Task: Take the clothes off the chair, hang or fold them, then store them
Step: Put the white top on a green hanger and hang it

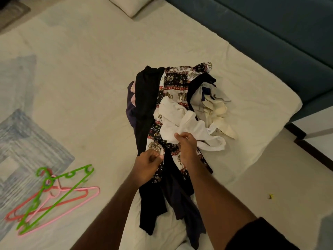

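On the bed lie one heap of clothes (pixel 173 112) at 12 o'clock, three hangers (pixel 52 197) at 8 o'clock, and one pillow (pixel 131 5) at 11 o'clock.

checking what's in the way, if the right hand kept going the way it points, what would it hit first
Probably the white garment that the right hand already pinches; beyond it lies the elephant-print cloth, though depth is hard to judge.

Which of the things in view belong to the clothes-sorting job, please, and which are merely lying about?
Job:
clothes pile on the bed
white garment, gripped by the right hand
patterned garment, pinched by the left hand
hangers

Lying about:
pillow
grey blanket
yellow scrap
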